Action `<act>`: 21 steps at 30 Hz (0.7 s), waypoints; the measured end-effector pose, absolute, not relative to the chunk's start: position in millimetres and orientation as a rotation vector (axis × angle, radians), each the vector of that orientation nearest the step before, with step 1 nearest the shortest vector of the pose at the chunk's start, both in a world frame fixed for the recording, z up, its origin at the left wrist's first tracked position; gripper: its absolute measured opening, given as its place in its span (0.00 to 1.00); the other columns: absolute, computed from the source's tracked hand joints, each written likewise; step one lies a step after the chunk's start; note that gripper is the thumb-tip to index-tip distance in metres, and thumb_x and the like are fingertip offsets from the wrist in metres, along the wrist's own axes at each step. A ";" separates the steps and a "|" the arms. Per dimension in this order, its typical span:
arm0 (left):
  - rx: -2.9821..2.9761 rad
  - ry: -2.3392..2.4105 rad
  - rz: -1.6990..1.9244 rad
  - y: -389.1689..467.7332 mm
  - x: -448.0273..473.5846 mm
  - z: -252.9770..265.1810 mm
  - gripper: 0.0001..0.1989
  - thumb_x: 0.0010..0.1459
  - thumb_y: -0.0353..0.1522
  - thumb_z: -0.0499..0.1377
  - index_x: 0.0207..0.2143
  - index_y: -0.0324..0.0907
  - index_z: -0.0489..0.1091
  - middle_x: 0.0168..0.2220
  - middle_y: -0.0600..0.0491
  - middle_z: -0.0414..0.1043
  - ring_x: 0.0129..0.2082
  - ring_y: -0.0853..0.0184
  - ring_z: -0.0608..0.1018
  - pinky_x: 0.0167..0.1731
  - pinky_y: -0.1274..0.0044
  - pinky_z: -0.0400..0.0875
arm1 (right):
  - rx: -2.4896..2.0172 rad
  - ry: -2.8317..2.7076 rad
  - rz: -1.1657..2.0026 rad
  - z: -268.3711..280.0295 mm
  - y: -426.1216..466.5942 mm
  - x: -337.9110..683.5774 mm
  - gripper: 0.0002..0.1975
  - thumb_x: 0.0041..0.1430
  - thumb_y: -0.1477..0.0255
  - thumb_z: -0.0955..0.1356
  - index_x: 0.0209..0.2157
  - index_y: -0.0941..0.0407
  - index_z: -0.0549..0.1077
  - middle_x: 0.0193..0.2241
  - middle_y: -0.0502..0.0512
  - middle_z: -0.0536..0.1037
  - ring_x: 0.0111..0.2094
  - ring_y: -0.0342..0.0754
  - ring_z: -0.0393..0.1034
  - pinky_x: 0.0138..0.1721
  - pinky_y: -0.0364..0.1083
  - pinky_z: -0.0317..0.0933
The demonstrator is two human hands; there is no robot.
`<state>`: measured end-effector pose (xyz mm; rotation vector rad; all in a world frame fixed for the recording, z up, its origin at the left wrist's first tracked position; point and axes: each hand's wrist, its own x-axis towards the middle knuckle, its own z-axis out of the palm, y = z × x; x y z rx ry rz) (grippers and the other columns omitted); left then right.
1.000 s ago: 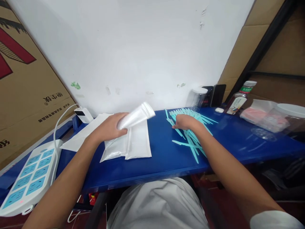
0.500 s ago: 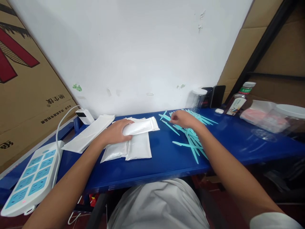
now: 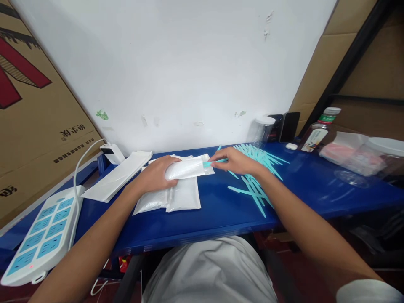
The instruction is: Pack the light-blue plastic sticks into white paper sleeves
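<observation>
My left hand (image 3: 159,173) grips a white padded mailer (image 3: 186,167) by its closed end, above other packets. Between the thumb and fingers of my right hand (image 3: 232,160) is a slim turquoise eyebrow razor (image 3: 217,161). The razor's tip is at the mailer's open right end, and seems to be partly inside it. Beneath the held mailer lie more white mailers (image 3: 184,198), flat on the blue table (image 3: 214,206). A loose heap of the same turquoise razors (image 3: 259,155) spreads around and behind my right hand, some hidden by the forearm.
Folded white mailers (image 3: 121,174) lie at the left, near a small white device (image 3: 112,154) on a cable. A power strip (image 3: 42,235) sits at the left edge. Along the right stand a clear jar (image 3: 261,131), phones (image 3: 289,128), a bottle (image 3: 320,129) and a larger lidded tub (image 3: 375,158).
My right hand has moved left from the razor heap to the mailer's opening, carrying a turquoise razor. My left hand has shifted slightly, still holding the mailer.
</observation>
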<state>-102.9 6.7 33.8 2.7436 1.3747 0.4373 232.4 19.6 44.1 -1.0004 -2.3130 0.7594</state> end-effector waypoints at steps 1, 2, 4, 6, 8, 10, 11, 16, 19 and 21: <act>2.749 1.364 0.445 5.3 -100.5 33.0 0.35 0.53 0.39 0.65 0.64 0.46 0.68 0.62 0.45 0.72 0.60 0.48 0.75 0.60 0.59 0.69 | -0.954 -2.312 0.731 41.0 17.4 224.9 0.13 0.65 0.65 0.70 0.44 0.57 0.85 0.43 0.58 0.83 0.39 0.51 0.75 0.39 0.45 0.66; 2.754 1.352 0.456 4.2 -98.2 32.2 0.34 0.53 0.39 0.65 0.63 0.46 0.68 0.61 0.46 0.73 0.59 0.48 0.75 0.59 0.59 0.70 | -0.908 -2.301 0.712 37.9 15.0 217.1 0.12 0.64 0.68 0.70 0.42 0.57 0.85 0.42 0.58 0.83 0.40 0.51 0.75 0.40 0.45 0.66; 2.769 1.330 0.506 2.8 -94.6 30.6 0.34 0.52 0.38 0.65 0.63 0.47 0.69 0.60 0.46 0.74 0.58 0.48 0.76 0.56 0.60 0.71 | -0.824 -2.239 0.724 32.5 10.2 202.6 0.11 0.62 0.74 0.69 0.39 0.57 0.85 0.41 0.57 0.83 0.41 0.51 0.75 0.42 0.46 0.66; 2.780 1.308 0.606 2.5 -92.3 29.8 0.33 0.52 0.36 0.65 0.62 0.46 0.69 0.58 0.46 0.74 0.57 0.48 0.76 0.55 0.61 0.71 | -0.769 -2.124 0.749 30.6 6.1 193.1 0.12 0.59 0.76 0.69 0.40 0.56 0.85 0.42 0.56 0.84 0.42 0.51 0.76 0.43 0.47 0.67; 2.767 1.283 0.751 2.6 -91.4 30.4 0.31 0.52 0.36 0.65 0.60 0.44 0.70 0.56 0.46 0.76 0.54 0.50 0.78 0.53 0.63 0.72 | -0.738 -1.984 0.746 33.3 3.5 190.5 0.12 0.58 0.74 0.72 0.43 0.54 0.85 0.43 0.55 0.84 0.44 0.52 0.76 0.45 0.48 0.68; 2.712 1.265 0.925 3.1 -92.2 32.5 0.27 0.53 0.36 0.65 0.57 0.43 0.72 0.52 0.48 0.77 0.49 0.53 0.79 0.50 0.66 0.72 | -0.708 -1.807 0.714 39.1 3.6 194.5 0.12 0.60 0.68 0.74 0.44 0.54 0.85 0.44 0.56 0.85 0.45 0.52 0.77 0.46 0.49 0.69; 2.663 1.269 1.028 3.8 -93.4 33.7 0.25 0.54 0.37 0.66 0.55 0.43 0.73 0.50 0.49 0.78 0.47 0.54 0.80 0.48 0.67 0.73 | -0.698 -1.700 0.688 42.2 5.3 198.5 0.12 0.61 0.64 0.74 0.44 0.53 0.85 0.45 0.57 0.85 0.46 0.52 0.77 0.45 0.49 0.70; 2.171 1.379 1.653 17.4 -110.2 35.4 0.17 0.57 0.44 0.66 0.42 0.42 0.73 0.37 0.53 0.76 0.38 0.59 0.78 0.39 0.70 0.74 | -0.936 -1.417 0.463 42.5 30.9 228.2 0.16 0.66 0.60 0.69 0.41 0.56 0.83 0.39 0.57 0.85 0.41 0.52 0.78 0.36 0.47 0.69; 1.922 1.343 1.905 30.4 -121.6 31.8 0.18 0.56 0.46 0.66 0.42 0.44 0.72 0.38 0.53 0.75 0.38 0.59 0.78 0.39 0.69 0.75 | -1.290 -1.647 0.247 30.5 48.3 244.5 0.13 0.65 0.64 0.69 0.37 0.57 0.83 0.35 0.57 0.85 0.37 0.51 0.77 0.39 0.47 0.67; 1.847 1.293 1.931 35.6 -124.9 29.8 0.20 0.56 0.46 0.67 0.44 0.44 0.72 0.40 0.51 0.76 0.40 0.57 0.78 0.42 0.67 0.76 | -1.543 -1.873 0.151 22.7 53.7 250.0 0.13 0.65 0.63 0.70 0.35 0.57 0.83 0.34 0.58 0.84 0.36 0.52 0.76 0.39 0.47 0.64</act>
